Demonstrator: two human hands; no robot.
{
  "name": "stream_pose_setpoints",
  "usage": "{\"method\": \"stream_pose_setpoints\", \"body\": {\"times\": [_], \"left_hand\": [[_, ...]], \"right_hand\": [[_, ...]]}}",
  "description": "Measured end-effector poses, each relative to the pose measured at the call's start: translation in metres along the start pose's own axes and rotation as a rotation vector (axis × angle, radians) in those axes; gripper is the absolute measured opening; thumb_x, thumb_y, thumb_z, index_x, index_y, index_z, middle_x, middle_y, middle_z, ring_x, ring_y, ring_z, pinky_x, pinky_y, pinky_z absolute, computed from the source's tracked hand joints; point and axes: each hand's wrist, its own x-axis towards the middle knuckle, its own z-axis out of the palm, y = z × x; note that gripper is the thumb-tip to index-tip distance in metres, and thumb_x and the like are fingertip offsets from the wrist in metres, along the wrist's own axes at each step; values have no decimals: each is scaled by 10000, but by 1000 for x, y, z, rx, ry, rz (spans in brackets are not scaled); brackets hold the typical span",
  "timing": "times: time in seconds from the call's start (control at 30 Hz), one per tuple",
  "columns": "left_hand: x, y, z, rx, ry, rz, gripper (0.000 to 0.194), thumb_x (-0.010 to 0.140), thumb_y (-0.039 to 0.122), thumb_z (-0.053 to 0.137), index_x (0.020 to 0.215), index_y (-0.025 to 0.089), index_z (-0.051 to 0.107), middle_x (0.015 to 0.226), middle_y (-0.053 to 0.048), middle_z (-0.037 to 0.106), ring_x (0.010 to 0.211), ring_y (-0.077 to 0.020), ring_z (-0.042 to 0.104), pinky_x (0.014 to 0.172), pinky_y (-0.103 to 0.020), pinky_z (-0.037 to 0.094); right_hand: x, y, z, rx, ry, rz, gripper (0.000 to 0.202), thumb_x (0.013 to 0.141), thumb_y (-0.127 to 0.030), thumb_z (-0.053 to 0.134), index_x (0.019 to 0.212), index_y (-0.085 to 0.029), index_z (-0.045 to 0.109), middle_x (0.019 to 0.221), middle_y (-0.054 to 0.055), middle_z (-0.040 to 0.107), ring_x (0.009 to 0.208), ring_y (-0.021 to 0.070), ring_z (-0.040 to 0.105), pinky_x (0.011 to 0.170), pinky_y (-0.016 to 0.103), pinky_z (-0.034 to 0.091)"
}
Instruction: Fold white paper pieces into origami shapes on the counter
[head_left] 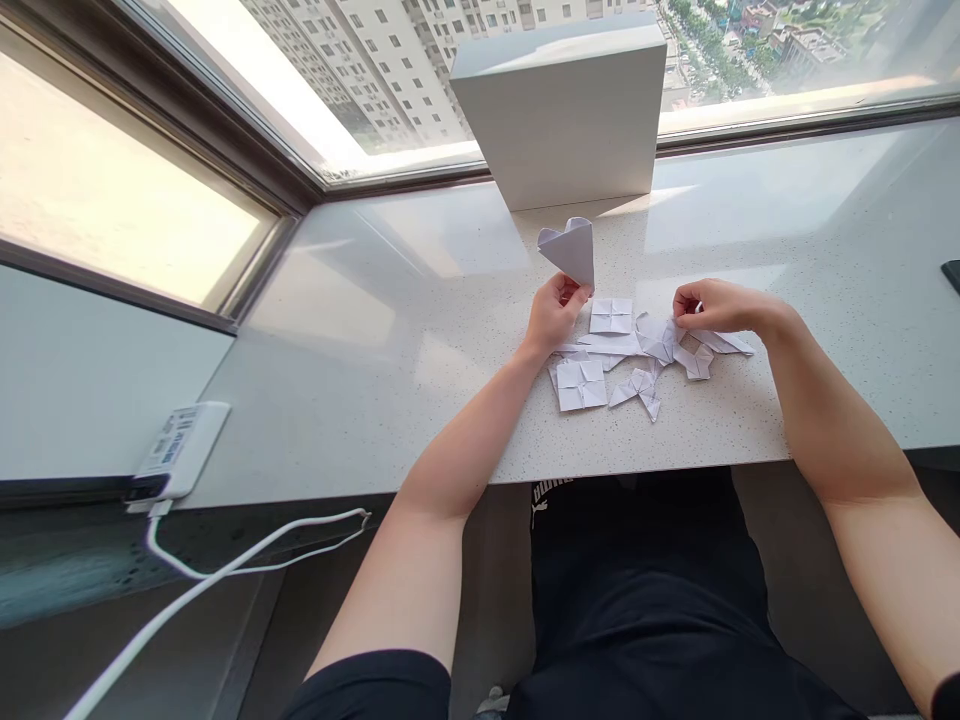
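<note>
A white folded paper cone (571, 250), wide end up, is pinched at its lower tip by my left hand (553, 315). Its upper rim is curved and partly open. Over the folded paper pieces at the right, my right hand (709, 305) has its fingers closed on the edge of a folded paper piece (660, 338). Between and below the hands lie a square folded paper (611, 316), a second square folded paper (582, 386), a pinwheel-like folded paper (637, 390) and several overlapping folded strips (611, 345).
A large white box (570, 120) stands at the back against the window. The speckled white counter (420, 380) ends at a front edge close to my body. At the left lies a white power bank (180, 450) with a white cable (247, 545). A dark object (951, 273) sits at the far right.
</note>
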Motion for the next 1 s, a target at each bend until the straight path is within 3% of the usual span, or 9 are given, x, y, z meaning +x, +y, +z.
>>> {"method": "stream_pose_setpoints", "body": {"times": [0.1, 0.2, 0.5, 0.63, 0.7, 0.8, 1.0], "left_hand": [[-1, 1, 1, -2, -11, 9, 305, 1036, 535, 939, 1058, 260, 809, 1010, -85, 861, 940, -259, 811, 935, -435, 685], [-2, 1, 2, -2, -23, 16, 359, 1020, 591, 950, 1042, 266, 800, 1000, -82, 857, 928, -264, 804, 917, -438, 688], [-7, 6, 6, 29, -51, 35, 330, 1032, 567, 926, 1027, 258, 811, 968, -77, 840, 855, -242, 754, 833, -413, 673], [-9, 11, 7, 33, -68, 27, 356, 1041, 588, 935, 1010, 261, 795, 930, -73, 819, 837, -246, 741, 817, -417, 669], [-10, 12, 7, 35, -77, 24, 375, 1041, 603, 942, 1028, 257, 797, 960, -81, 831, 867, -253, 759, 846, -424, 674], [-10, 14, 7, 37, -85, 33, 390, 1041, 614, 947, 1045, 252, 802, 981, -84, 846, 894, -259, 781, 852, -423, 677], [-11, 14, 6, 53, -79, 45, 374, 1056, 598, 942, 1041, 247, 812, 967, -77, 845, 857, -240, 766, 797, -399, 660]], "right_hand": [[-1, 0, 1, 83, 72, -19, 204, 870, -353, 853, 914, -301, 661, 935, 60, 777, 819, 274, 640, 707, 421, 462], [1, 1, 3, 162, 157, -100, 208, 894, -376, 834, 956, -306, 648, 937, 68, 758, 853, 287, 646, 718, 427, 505], [8, -2, 15, 245, 561, -175, 278, 1013, -380, 772, 1271, -282, 742, 1218, 108, 791, 909, 273, 708, 826, 474, 612], [10, -11, 27, 159, 736, -239, 326, 1080, -345, 695, 1395, -303, 767, 1263, 129, 775, 980, 318, 720, 938, 550, 649], [10, -16, 34, 91, 731, -290, 290, 1085, -338, 696, 1362, -317, 777, 1315, 141, 769, 1021, 335, 724, 978, 564, 649], [7, -26, 41, 41, 611, -355, 279, 1052, -346, 740, 1328, -327, 777, 1378, 144, 778, 1043, 339, 738, 983, 543, 647], [-1, -35, 41, 134, 463, -413, 502, 982, -350, 761, 1477, -288, 703, 1381, 140, 828, 1009, 303, 781, 958, 496, 657]]}}
